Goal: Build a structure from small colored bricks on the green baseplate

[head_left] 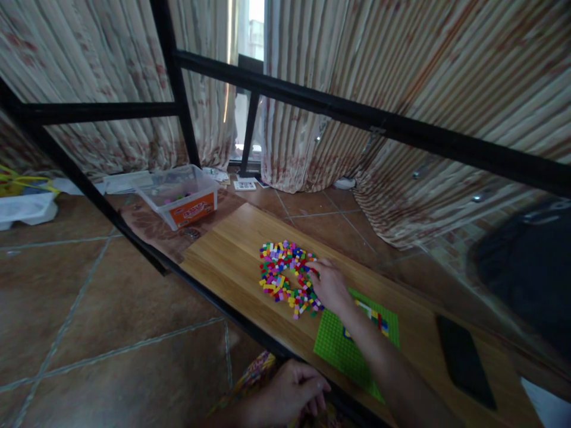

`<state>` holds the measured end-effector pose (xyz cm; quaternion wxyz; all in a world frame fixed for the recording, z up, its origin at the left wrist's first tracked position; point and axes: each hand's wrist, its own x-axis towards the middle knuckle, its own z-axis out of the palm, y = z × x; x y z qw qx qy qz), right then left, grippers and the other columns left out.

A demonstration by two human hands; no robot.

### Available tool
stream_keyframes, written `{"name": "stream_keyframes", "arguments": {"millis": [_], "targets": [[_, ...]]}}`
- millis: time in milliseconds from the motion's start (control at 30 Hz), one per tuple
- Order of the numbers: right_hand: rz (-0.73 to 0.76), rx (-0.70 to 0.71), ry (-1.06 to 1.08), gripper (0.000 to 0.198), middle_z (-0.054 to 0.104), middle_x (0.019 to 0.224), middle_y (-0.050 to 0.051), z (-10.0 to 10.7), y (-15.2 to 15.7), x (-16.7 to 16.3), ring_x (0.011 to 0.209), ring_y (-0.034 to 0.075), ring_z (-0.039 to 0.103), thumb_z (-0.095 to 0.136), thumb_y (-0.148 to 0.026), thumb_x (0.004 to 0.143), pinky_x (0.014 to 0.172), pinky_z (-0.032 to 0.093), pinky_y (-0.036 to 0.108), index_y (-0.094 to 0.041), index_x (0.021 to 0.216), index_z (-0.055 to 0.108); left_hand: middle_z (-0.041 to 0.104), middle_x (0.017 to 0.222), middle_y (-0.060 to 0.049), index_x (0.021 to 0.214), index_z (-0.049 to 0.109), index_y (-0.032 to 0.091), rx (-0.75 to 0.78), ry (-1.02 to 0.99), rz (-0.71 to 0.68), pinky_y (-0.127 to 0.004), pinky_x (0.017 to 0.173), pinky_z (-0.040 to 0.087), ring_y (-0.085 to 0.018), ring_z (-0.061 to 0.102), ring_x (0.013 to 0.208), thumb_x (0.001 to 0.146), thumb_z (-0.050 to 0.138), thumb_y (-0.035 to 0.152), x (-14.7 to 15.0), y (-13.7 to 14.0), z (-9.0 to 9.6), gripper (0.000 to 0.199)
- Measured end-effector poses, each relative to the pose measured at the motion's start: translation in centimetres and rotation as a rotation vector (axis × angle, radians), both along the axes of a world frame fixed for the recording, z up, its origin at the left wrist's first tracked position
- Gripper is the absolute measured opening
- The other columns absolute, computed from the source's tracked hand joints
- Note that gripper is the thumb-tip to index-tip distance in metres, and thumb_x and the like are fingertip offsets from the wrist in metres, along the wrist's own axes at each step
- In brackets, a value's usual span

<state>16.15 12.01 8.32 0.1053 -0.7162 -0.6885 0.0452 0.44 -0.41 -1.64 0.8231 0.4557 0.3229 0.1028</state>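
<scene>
A loose ring of small, many-coloured toy bricks [274,276] lies on the wooden table. My right hand [331,286] reaches over its right side, fingers bent down and pinched at a toy brick that they mostly cover. Under my right forearm is a green studded baseplate [332,342]. Rows of white, yellow, red and blue bricks [379,321] sit on it, partly hidden by the arm. My left hand [297,386] rests low at the table's near edge, apart from the bricks, with its fingers curled in and nothing visible in them.
A dark flat slab [464,361] lies on the right part of the wooden table [232,238]. Black metal bars [285,89] cross in front of the curtains and along the near edge. A clear plastic bin [178,199] with an orange label stands on the floor beyond the left end.
</scene>
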Motion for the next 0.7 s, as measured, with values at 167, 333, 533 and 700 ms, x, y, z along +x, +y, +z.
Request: {"name": "stream_keyframes", "arguments": {"millis": [167,333,533,700], "targets": [[-0.06,-0.131,0.06,0.034,0.059,0.123,0.008,-1.7,3.8,-0.3,0.116,0.019,0.052,0.056,-0.018,0.082,0.1,0.036,0.029,-0.022,0.115,0.067,0.063,0.066,-0.002,0.089,0.069,0.012,-0.019,-0.013,-0.009,-0.021,0.051,0.037,-0.009,0.052,0.053,0.077,0.058,0.054,-0.3,0.1,0.0,0.045],[-0.139,-0.188,0.076,0.031,0.061,0.118,0.007,-1.4,3.9,-1.3,0.111,0.021,0.053,0.059,-0.02,0.078,0.095,0.039,0.032,-0.023,0.107,0.068,0.061,0.064,-0.002,0.086,0.069,0.011,0.004,-0.028,0.001,-0.023,0.054,0.037,-0.01,0.051,0.052,0.076,0.059,0.056,-0.6,0.6,1.2,0.048],[-0.357,-0.133,0.073,0.026,0.059,0.123,0.01,-1.6,2.9,-4.1,0.115,0.025,0.051,0.055,-0.022,0.081,0.095,0.038,0.039,-0.021,0.103,0.068,0.059,0.061,-0.002,0.072,0.066,0.012,0.049,-0.022,-0.027,-0.022,0.053,0.034,-0.01,0.048,0.053,0.079,0.056,0.059,-0.9,0.7,0.6,0.049],[-0.399,-0.145,0.098,0.024,0.06,0.123,0.01,-1.0,2.3,-4.8,0.115,0.026,0.052,0.057,-0.025,0.079,0.095,0.039,0.04,-0.02,0.101,0.068,0.06,0.064,-0.003,0.076,0.068,0.011,0.052,-0.047,-0.017,-0.022,0.053,0.033,-0.01,0.049,0.055,0.077,0.059,0.062,-0.8,0.6,0.1,0.051]]}}
